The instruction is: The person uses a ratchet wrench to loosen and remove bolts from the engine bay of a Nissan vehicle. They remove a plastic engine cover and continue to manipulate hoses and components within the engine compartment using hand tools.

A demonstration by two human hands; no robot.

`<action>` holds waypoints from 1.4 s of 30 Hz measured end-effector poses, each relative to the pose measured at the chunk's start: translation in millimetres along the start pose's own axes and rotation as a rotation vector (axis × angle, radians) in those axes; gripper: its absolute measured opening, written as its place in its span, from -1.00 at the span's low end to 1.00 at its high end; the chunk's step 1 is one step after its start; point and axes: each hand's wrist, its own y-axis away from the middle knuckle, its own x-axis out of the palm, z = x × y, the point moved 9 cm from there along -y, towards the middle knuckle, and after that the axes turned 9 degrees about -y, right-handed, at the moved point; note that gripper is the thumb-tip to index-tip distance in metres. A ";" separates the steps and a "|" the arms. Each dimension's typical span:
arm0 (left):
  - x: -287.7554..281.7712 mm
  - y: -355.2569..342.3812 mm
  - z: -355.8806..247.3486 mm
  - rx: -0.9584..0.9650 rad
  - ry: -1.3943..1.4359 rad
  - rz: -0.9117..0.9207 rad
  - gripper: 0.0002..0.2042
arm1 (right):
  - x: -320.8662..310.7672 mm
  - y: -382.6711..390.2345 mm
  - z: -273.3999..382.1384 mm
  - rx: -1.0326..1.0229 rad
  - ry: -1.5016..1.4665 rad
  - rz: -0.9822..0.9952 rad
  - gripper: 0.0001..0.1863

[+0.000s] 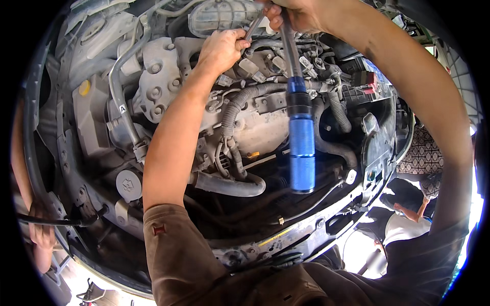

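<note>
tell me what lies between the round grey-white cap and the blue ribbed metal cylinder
In the head view: the bare left forearm, then a smooth curved grey hose.

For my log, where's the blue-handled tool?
The blue-handled tool extends below the right hand, right of the head view's centre, overlapping the corrugated hose.

At left, 1 yellow cap (84, 88) tops a grey plastic reservoir (93, 122), near a bent metal pipe (118, 92). Lower down sits 1 round, pale filler cap (129, 185). A thick rubber hose (229, 185) curves above the front crossmember (302, 230), which bears a yellow label (274, 238). At right are a red plastic cover (367, 81) and, beyond, a patterned garment (421, 150).
</note>
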 end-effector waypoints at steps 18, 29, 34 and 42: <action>33.8 -2.8 23.9 -0.051 0.261 -0.017 -0.84 | 12.5 -2.3 32.4 -0.566 1.812 -0.227 -0.63; -0.2 17.2 3.2 -0.139 0.034 -0.051 -0.69 | 15.8 24.2 49.8 -1.024 1.455 -0.059 -0.56; -1.7 12.6 26.7 -0.025 0.069 -0.094 -0.71 | 30.2 37.3 32.4 -0.360 0.773 0.281 -0.77; 10.7 8.5 4.4 0.012 0.143 0.062 -0.66 | 40.8 64.2 41.2 -1.089 1.327 0.100 -0.76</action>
